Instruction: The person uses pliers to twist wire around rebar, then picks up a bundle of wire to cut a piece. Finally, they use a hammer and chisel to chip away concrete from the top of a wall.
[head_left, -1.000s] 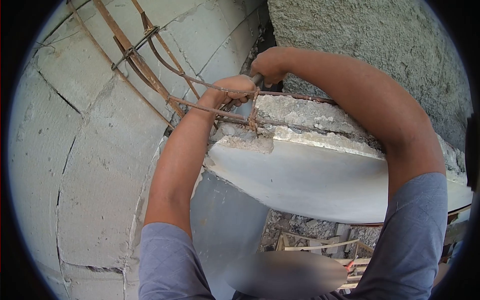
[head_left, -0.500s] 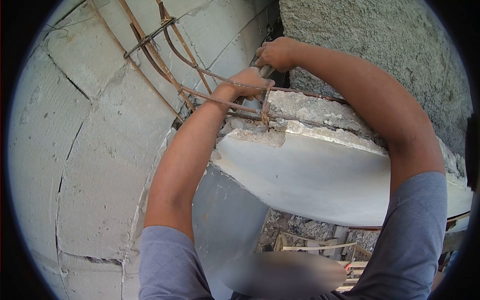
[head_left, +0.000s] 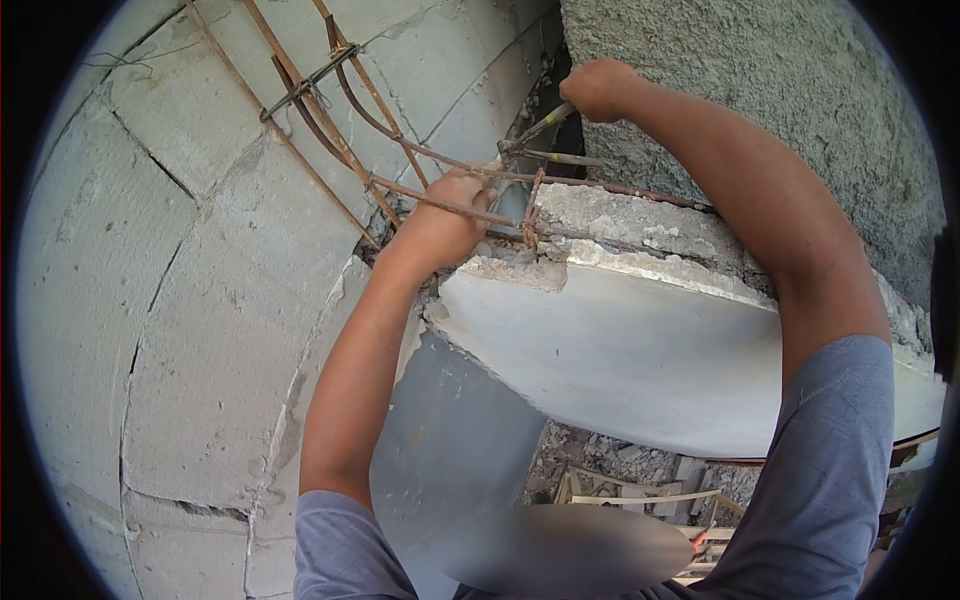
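My right hand (head_left: 598, 90) is closed around the end of one handle of a two-handled, pincer-like tool (head_left: 541, 128). The tool's second handle (head_left: 562, 158) sticks out to the right, spread apart from the first and held by no hand. Its jaws are near the gap behind the bars and hard to make out. Lower left, my left hand (head_left: 452, 215) is closed beside the rusty rebar (head_left: 445, 207), with a bar crossing in front of it. What its fingers hold is hidden. A rusty tie (head_left: 531, 210) wraps the bars at the broken concrete edge.
Rusty vertical bars (head_left: 300, 95) rise before the grey block wall (head_left: 215, 300). A broken concrete beam with a smooth white face (head_left: 620, 345) runs to the right. Behind it stands a rough plastered wall (head_left: 760, 90). Rubble and wooden pieces (head_left: 640, 495) lie far below.
My right hand has moved up and right, spreading the tool's handles apart. My left hand has come off the handle area and shifted down and left. The view has moved slightly.
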